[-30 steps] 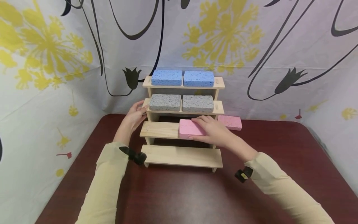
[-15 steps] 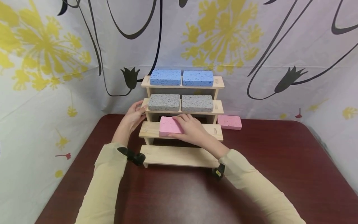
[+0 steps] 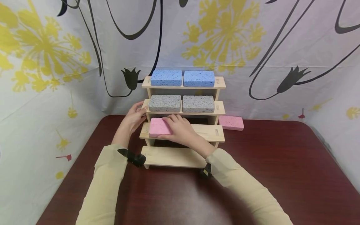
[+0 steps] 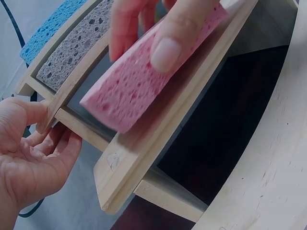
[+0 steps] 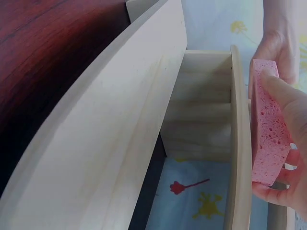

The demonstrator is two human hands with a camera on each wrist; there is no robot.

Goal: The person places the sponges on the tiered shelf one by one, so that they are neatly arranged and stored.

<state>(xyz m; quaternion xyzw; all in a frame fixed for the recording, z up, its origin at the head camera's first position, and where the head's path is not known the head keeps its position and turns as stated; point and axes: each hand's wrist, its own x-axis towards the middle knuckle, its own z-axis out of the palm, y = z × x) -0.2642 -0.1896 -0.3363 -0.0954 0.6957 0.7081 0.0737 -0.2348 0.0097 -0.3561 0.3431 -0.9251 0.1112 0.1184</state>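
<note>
My right hand [image 3: 181, 131] pinches a pink sponge [image 3: 159, 127] between thumb and fingers, at the left part of the third step down of a wooden tiered shelf [image 3: 206, 132]. In the left wrist view the pink sponge [image 4: 127, 86] lies along that step, thumb [image 4: 165, 53] on its front face. Whether its underside bears fully on the wood, I cannot tell. With my left hand [image 3: 134, 117] I grip the left end of the step above, thumb on top and fingers below.
Two blue sponges [image 3: 166, 78] sit on the top step. Two grey speckled sponges [image 3: 165, 103] fill most of the second. Another pink sponge [image 3: 231, 123] lies on the dark red table [image 3: 270, 150], right of the shelf. A patterned cloth [image 3: 239, 40] hangs behind.
My right hand has carried the pink sponge leftward along the third step, from its right half to near its left end. The left hand keeps its grip on the shelf.
</note>
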